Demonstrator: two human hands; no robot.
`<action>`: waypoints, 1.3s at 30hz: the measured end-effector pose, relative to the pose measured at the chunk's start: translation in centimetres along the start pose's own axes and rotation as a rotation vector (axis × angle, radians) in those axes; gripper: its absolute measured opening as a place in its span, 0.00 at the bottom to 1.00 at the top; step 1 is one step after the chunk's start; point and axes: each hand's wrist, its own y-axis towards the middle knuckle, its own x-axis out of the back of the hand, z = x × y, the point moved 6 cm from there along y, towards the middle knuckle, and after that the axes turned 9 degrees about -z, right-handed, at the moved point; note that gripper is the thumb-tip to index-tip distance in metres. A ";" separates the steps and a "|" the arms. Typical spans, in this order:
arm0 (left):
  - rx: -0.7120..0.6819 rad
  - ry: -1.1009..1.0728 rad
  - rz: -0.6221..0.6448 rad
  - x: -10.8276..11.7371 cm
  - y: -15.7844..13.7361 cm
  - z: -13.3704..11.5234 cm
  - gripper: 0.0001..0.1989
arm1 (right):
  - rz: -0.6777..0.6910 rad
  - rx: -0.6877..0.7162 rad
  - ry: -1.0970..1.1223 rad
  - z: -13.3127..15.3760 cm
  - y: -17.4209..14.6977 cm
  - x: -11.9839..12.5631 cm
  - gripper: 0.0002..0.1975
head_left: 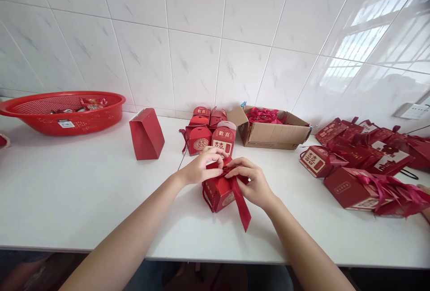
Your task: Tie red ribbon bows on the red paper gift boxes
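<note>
Head view shows a red gift box (pixel 219 196) standing on the white table (pixel 101 206), in front of the person and near the table's front edge. A red ribbon (pixel 241 206) lies gathered on its top, one tail hanging down the front. The right hand (pixel 253 184) pinches the ribbon at the gather between thumb and fingertips; the left hand (pixel 203 166) has its thumb and curled fingertips at the same spot, but whether they grip the ribbon I cannot tell. A twisted cord (pixel 208 201) hangs on the box's left side.

Just behind stands a cluster of similar boxes (pixel 199 141), and beside it an open cardboard carton (pixel 275 136) filled with ribbon bows (pixel 265 115). Left of the cluster is a plain red box (pixel 147 135), and farther left a red plastic basket (pixel 90 123) holding small packets (pixel 93 102). To the right, many more boxes (pixel 356 153) crowd together, the nearest tied with bows (pixel 379 188). White tiles (pixel 195 8) cover the wall.
</note>
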 end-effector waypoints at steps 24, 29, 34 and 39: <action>0.012 0.068 -0.037 -0.2 0.1 -0.6 0.06 | 0.001 0.046 0.002 0.3 0.0 -0.3 0.17; -0.021 -0.023 -0.004 -0.3 0.0 -0.6 0.06 | 0.006 0.036 0.012 0.3 0.0 -0.3 0.17; -0.022 -0.002 -0.044 -0.1 0.1 -0.7 0.05 | 0.006 0.042 -0.003 0.4 0.0 -0.2 0.18; 0.010 -0.115 -0.059 0.2 0.2 -0.7 0.07 | 0.009 0.038 -0.023 0.4 0.0 -0.1 0.18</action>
